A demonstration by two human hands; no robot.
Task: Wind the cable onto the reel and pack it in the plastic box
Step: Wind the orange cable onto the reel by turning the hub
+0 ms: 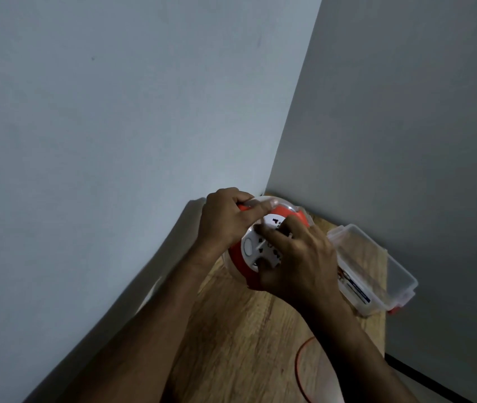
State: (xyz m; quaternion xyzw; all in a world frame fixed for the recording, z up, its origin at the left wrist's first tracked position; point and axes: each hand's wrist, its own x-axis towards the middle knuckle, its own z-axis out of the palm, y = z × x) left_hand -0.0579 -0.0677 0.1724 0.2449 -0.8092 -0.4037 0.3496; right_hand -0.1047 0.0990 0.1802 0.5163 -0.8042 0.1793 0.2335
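An orange-and-white cable reel [253, 251] with sockets on its white face is held above the wooden table [240, 330], tilted towards me. My left hand [225, 219] grips its upper orange rim, thumb over the edge. My right hand [295, 263] lies over the white face and lower right rim, its fingers curled onto the centre part. A thin orange cable [299, 370] loops loose on the table below my right forearm. The clear plastic box [377, 269] stands open at the right, against the wall.
Two grey walls meet in a corner just behind the reel. The table's right edge runs close behind the box. A black cable [423, 373] lies on the floor at the lower right.
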